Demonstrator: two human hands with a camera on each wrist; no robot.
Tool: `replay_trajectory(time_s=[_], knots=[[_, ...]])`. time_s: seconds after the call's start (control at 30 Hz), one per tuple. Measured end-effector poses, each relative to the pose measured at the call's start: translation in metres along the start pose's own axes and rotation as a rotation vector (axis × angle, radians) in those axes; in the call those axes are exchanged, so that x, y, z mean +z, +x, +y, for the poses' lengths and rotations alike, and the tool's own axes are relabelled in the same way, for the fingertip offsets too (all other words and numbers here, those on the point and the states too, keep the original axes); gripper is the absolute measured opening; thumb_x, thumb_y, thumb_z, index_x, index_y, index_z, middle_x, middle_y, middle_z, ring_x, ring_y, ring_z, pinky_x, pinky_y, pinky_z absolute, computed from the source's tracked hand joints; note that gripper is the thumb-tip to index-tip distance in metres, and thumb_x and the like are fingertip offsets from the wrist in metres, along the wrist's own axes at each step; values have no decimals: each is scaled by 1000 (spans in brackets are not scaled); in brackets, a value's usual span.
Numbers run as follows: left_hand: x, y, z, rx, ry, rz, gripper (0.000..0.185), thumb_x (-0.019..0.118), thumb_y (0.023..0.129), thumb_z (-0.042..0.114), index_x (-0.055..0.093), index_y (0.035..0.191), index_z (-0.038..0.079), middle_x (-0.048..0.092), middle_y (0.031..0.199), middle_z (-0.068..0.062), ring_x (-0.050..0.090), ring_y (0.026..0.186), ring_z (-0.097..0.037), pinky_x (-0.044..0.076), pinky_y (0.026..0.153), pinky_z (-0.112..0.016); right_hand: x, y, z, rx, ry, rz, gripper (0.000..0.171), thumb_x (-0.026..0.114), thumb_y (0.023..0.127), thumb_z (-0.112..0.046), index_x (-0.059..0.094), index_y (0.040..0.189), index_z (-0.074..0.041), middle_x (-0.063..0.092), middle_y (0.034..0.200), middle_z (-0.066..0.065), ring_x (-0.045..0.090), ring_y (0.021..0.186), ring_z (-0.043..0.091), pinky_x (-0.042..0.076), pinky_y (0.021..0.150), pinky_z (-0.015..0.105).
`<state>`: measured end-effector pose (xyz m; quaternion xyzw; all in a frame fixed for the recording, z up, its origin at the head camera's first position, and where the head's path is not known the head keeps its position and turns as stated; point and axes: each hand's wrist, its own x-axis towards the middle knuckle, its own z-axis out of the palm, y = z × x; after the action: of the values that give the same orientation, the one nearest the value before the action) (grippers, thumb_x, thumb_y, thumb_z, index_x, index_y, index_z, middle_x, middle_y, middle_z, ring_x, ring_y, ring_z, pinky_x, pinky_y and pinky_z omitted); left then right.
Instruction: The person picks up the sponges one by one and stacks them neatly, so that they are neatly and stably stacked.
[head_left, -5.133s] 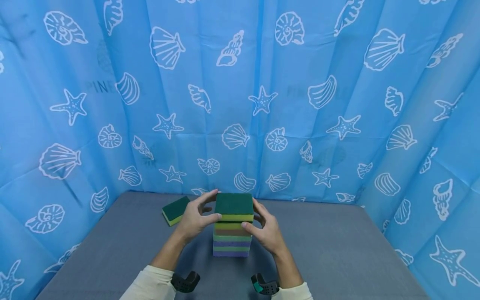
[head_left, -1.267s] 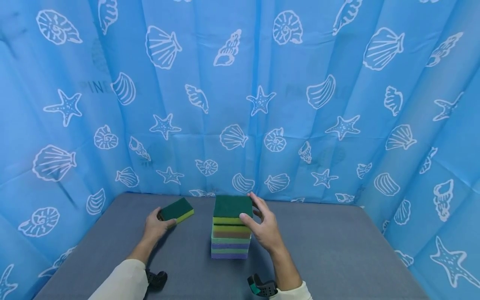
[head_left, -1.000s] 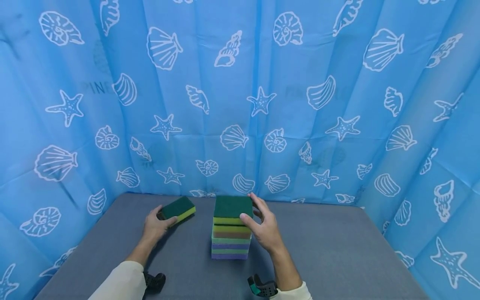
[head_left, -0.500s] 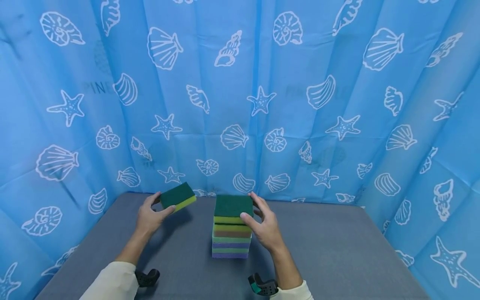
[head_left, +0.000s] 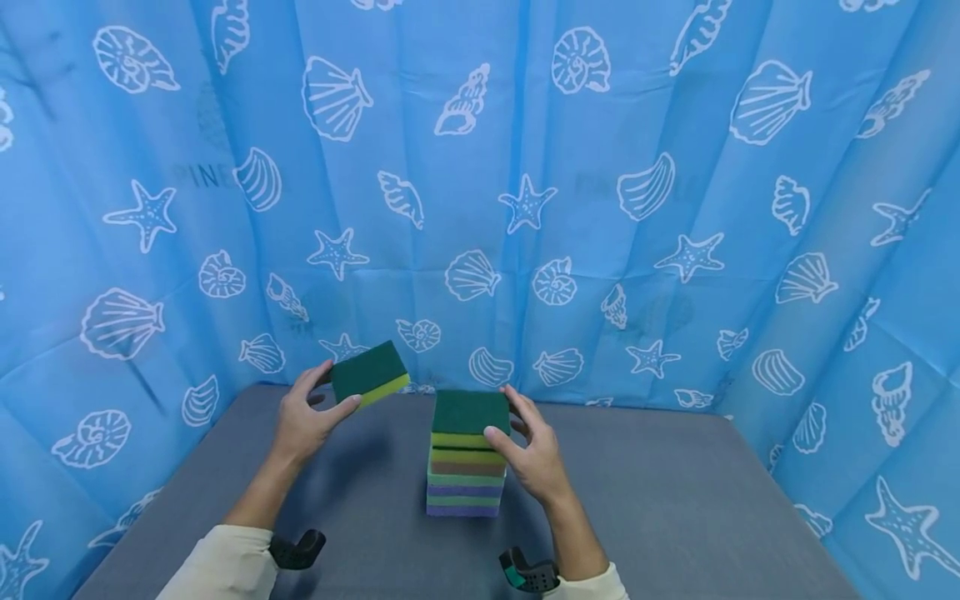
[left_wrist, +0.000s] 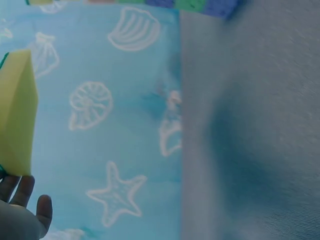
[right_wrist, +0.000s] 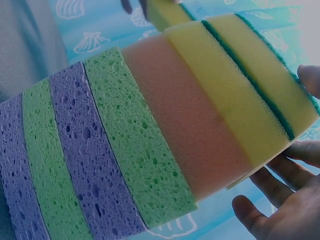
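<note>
My left hand (head_left: 303, 421) pinches a green-and-yellow scouring sponge (head_left: 369, 373) between thumb and fingers. That sponge is in the air, tilted, left of a stack of sponges (head_left: 467, 490) and higher than its top. In the left wrist view its yellow side (left_wrist: 19, 115) shows at the left edge. On the stack's right side, my right hand (head_left: 538, 458) holds the top scouring sponge (head_left: 471, 412), thumb at the front corner and fingers behind. The right wrist view shows purple and green layers (right_wrist: 92, 150), then a pinkish-brown one (right_wrist: 180, 115), under two yellow sponges with green pads.
A grey cloth-covered table (head_left: 660, 508) lies under the stack. Behind it and at the sides hangs a blue curtain (head_left: 585, 167) with white shell and starfish prints. Dark devices (head_left: 298, 550) are worn on both wrists.
My left hand left the stack, took hold of the loose sponge lying at the left, and raised it off the table, moving it slightly right. My right hand stayed at the stack's top.
</note>
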<state>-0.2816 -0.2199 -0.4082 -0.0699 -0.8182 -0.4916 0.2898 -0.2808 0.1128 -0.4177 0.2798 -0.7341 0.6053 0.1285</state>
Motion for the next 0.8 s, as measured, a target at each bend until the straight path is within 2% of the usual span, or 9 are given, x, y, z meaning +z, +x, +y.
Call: replay_trajectory(time_s=[0.17, 0.27, 0.47, 0.57, 0.67, 0.8], knots=[[0, 1, 18, 54, -45, -2, 70, 77, 84, 19, 45, 143, 1, 49, 132, -16, 47, 118, -31, 40, 89, -50, 0, -1, 1, -7, 21, -1, 64, 63, 93, -4, 33, 149, -1, 36, 147, 20, 34, 134, 35, 32, 100, 58], [1, 2, 32, 64, -81, -17, 69, 77, 84, 15, 45, 143, 3, 49, 133, -14, 47, 119, -28, 40, 89, -47, 0, 0, 1, -9, 27, 2, 64, 64, 93, -5, 33, 149, -1, 37, 147, 18, 36, 132, 32, 33, 100, 57], [1, -1, 75, 80, -140, -62, 66, 72, 84, 2, 41, 142, -6, 45, 135, -23, 45, 120, -34, 38, 91, -48, 0, 1, 2, -8, 30, 9, 64, 65, 92, -10, 35, 149, -4, 40, 145, 14, 40, 129, 27, 32, 99, 58], [2, -2, 90, 92, -155, -85, 66, 71, 84, -1, 40, 141, -11, 43, 135, -27, 44, 120, -36, 37, 91, -48, 0, 2, 1, 2, 20, 7, 64, 65, 92, -9, 34, 149, -4, 39, 145, 15, 40, 130, 29, 32, 100, 58], [6, -2, 92, 96, -180, -103, 66, 71, 84, -2, 39, 142, -9, 43, 136, -25, 42, 121, -36, 36, 93, -50, 1, 2, -2, 11, 19, 2, 64, 64, 93, -6, 34, 148, -1, 38, 146, 20, 39, 130, 33, 32, 100, 58], [13, 2, 82, 112, -212, -124, 68, 73, 84, 2, 41, 144, -2, 45, 136, -19, 42, 122, -31, 35, 94, -54, 1, 3, -5, 15, 26, 0, 63, 62, 92, -1, 33, 147, 5, 37, 144, 26, 38, 129, 40, 31, 100, 59]])
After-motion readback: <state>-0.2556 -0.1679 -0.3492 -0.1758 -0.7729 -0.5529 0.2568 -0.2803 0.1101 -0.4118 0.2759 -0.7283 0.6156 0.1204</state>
